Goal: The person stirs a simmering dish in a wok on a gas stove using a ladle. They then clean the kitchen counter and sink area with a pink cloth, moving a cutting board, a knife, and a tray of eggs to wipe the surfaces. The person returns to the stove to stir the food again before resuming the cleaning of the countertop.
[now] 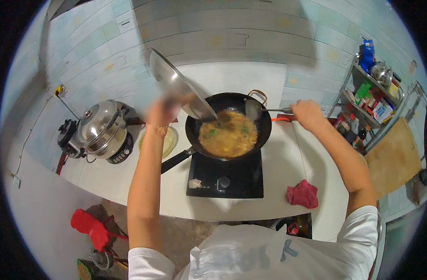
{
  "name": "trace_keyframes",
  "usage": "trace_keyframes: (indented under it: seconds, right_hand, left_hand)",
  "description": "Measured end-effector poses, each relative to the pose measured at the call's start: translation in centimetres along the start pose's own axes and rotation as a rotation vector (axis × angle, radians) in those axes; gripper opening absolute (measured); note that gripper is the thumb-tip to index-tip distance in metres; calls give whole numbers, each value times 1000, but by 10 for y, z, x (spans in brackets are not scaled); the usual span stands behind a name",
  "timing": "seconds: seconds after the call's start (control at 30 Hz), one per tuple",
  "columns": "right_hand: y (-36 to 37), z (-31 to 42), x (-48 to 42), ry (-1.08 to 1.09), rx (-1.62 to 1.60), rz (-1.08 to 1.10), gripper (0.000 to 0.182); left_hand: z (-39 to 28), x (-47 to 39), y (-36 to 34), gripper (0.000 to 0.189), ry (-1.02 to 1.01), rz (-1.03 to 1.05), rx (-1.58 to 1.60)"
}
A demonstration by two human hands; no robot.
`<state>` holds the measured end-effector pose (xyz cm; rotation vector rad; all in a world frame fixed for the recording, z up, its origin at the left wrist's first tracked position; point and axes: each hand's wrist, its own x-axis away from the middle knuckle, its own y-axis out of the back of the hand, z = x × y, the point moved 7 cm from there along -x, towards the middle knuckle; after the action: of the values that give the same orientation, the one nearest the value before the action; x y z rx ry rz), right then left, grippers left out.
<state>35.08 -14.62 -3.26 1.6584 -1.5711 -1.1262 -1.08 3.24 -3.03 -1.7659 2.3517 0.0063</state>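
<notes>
My left hand (162,113), partly blurred, grips what looks like a domed stainless steel lid (182,84). The lid is tilted steeply, its lower rim over the left side of a black wok (264,129). My right hand (308,113) is closed around the handle of a metal wok spatula (253,109). The spatula's blade lies inside the wok's right wall. Yellow-brown food in broth (227,136), with green bits in it, fills the wok's bottom. Beneath the wok is a black induction cooker (224,171) with a knob. The wok's long black handle (176,161) points to the lower left.
A lidded steel electric pot (101,131) stands left on the white counter (171,203). Behind my left forearm is a pale green round item (169,141). A red cloth (303,194) lies at right, near a loaded rack (371,94) and a wooden board (393,157). Red stool (91,225) below left.
</notes>
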Motion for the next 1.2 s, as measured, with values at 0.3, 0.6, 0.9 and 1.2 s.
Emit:
trace_keyframes:
  seconds: [0.3, 0.6, 0.9, 1.2]
  right_hand:
    - [-89, 24, -24, 24, -702, 237, 32]
    - [-60, 6, 9, 176, -824, 30, 28]
    - [-33, -28, -4, 72, -257, -24, 39]
    - [-32, -15, -22, 472, -587, 315, 28]
  left_hand:
    - [47, 3, 37, 23, 129, -222, 557]
    - [43, 15, 35, 21, 128, -265, 604]
    - [61, 20, 36, 19, 168, -351, 709]
    - [50, 24, 69, 13, 127, -299, 802]
